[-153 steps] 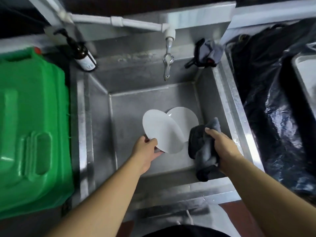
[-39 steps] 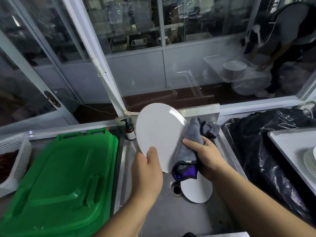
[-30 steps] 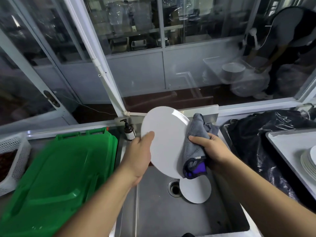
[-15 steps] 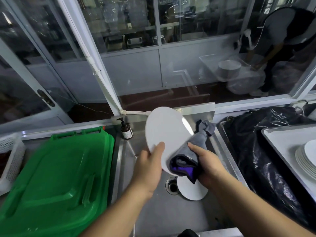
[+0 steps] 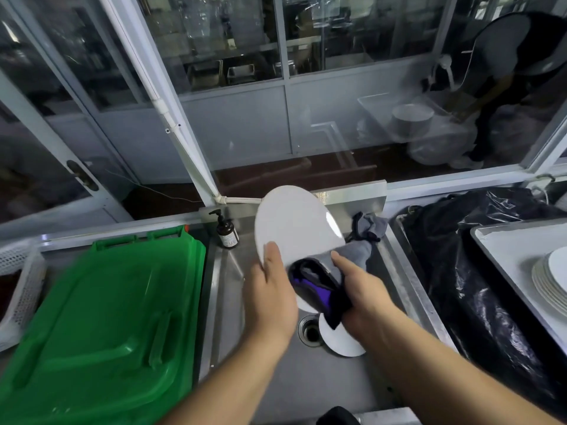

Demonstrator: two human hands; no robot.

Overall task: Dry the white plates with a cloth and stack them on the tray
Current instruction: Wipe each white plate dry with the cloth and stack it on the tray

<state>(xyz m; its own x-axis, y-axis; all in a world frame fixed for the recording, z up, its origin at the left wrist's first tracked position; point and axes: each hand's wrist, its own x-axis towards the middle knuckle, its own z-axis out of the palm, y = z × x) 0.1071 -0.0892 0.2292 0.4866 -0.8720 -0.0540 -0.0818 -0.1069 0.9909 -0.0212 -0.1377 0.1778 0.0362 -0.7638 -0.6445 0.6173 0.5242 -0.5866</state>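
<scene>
My left hand (image 5: pixel 271 297) grips the lower left rim of a white plate (image 5: pixel 294 223), held upright above the steel sink (image 5: pixel 306 378). My right hand (image 5: pixel 362 286) holds a grey cloth with purple trim (image 5: pixel 319 282) against the plate's lower right edge. A second white plate (image 5: pixel 340 340) lies in the sink bottom beside the drain, partly hidden by my right hand. At the far right, a stack of white plates (image 5: pixel 549 283) sits on a metal tray (image 5: pixel 506 240).
A green plastic lid (image 5: pixel 104 320) covers the counter left of the sink. A brown pump bottle (image 5: pixel 226 231) stands at the sink's back left corner. Black plastic sheeting (image 5: pixel 454 271) lies between sink and tray. A white basket (image 5: pixel 18 283) sits far left. Behind the glass a person (image 5: pixel 515 65) bends over.
The plate was lifted out of the sink to chest height. Over the last second my right hand slid the cloth down from the plate's right side to its lower edge.
</scene>
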